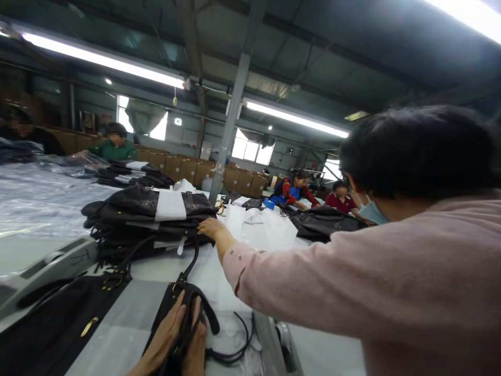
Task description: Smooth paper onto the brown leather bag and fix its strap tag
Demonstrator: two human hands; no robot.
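Observation:
A black handbag [62, 300] with gold-coloured fittings lies at the lower left, a translucent white wrap [121, 308] around its middle. My left hand [168, 331] presses along the near side of the bag's right end, fingers straight and together. On the other side of that end, my right hand [197, 339] has its fingers bent against the black material, so the end is gripped between both hands. A looped bag handle [192, 265] rises just beyond them. Parts of both palms are hidden by the bag.
Ahead stands a stack of black bags [129, 209] with white bands; a co-worker's hand [211, 228] touches its right side. That person's pink sleeve [297, 282] spans the right. White sheets [262, 227] and black cords [235, 357] lie nearby. Other people work farther back.

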